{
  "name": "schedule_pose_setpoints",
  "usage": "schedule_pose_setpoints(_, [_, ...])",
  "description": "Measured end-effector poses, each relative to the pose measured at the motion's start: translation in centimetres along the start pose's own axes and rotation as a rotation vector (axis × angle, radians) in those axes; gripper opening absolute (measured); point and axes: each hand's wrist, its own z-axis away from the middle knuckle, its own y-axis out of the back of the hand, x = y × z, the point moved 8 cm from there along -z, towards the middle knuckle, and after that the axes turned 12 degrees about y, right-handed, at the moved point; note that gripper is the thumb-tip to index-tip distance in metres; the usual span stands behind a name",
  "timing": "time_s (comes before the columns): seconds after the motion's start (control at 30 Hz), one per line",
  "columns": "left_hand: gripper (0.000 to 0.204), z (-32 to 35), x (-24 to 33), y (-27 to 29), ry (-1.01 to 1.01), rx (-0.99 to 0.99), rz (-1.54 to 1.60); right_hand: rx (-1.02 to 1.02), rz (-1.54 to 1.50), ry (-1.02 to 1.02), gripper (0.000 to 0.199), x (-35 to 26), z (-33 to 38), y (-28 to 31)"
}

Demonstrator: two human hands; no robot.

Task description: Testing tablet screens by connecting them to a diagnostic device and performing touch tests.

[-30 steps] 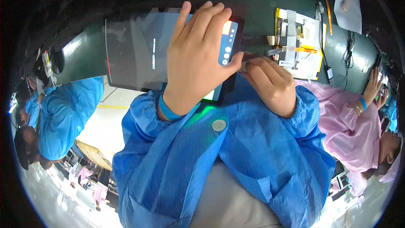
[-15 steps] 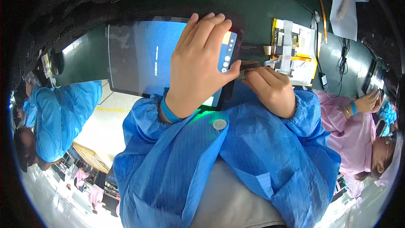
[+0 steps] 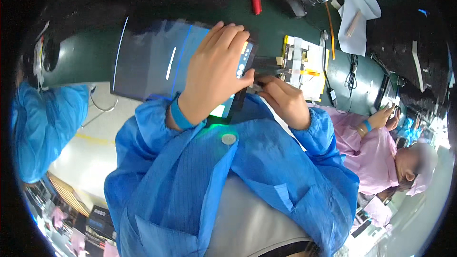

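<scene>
**A lit screen (image 3: 145,64) under the left hand (image 3: 213,64), with a bare board (image 3: 310,59) to its right**

The screen lies on the table (image 3: 71,70), in front of the wearer and a little to the left. It shows a blue band, a bright line toward its left and a column of round icons near its right edge, so getting it powered looks done. The board lies to the right, its parts exposed, with pale tape (image 3: 297,50) and an orange strip (image 3: 310,72) on top. No casing encloses it, so the work seems to be partway, at a handling or checking stage with the pieces not yet closed up. A dark strip (image 3: 266,62) bridges the gap between screen and board and probably links them.

The left hand rests spread over the screen's right part, fingers long and pointing to the far side, thumb out to the right; it grips nothing visible. The right hand (image 3: 286,102) sits just beside the screen's right edge, fingers bent and tips drawn together. Something small and greyish shows at those tips, but whether it is held cannot be told.

The left hand covers much of the picture on the screen. Both ends of the dark strip are hard to make out, so a firm connection cannot be confirmed. The screen's far edge fades into shadow, and the board's fine parts are too small to read.
</scene>
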Motion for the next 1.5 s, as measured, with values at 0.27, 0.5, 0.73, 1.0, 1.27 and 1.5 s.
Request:
schedule_pose_setpoints(0.27, [0.081, 1.9, -0.8, 3.6, -0.137, -0.025, 0.045, 0.314, 0.056, -0.224, 0.019, -1.6, 5.1, 3.2])
schedule_pose_setpoints(0.5, [0.083, 5.5, -2.5, 4.3, 0.005, -0.058, -0.080, 0.029, 0.243, -1.129, 0.022, 1.6, 17.6, 0.2])
schedule_pose_setpoints(0.73, [0.050, 7.1, -8.4, 10.3, 0.062, 0.360, 0.042, 0.325, 0.303, -0.916, 0.019, 5.7, 13.0, 7.4])
schedule_pose_setpoints(1.0, [0.032, 11.7, -10.9, 11.8, 0.151, 0.364, -0.030, 0.157, 0.563, -0.710, 0.032, 16.2, 6.0, 9.0])
schedule_pose_setpoints(1.27, [0.042, 10.9, -8.9, 9.2, -0.154, 0.211, -0.085, 0.151, 0.474, -0.762, 0.026, 17.8, 8.0, 8.9])
schedule_pose_setpoints(1.5, [0.025, 10.3, -12.1, 12.5, 0.072, 0.345, -0.037, 0.431, 0.281, -0.597, 0.017, 9.7, 5.2, 10.0])
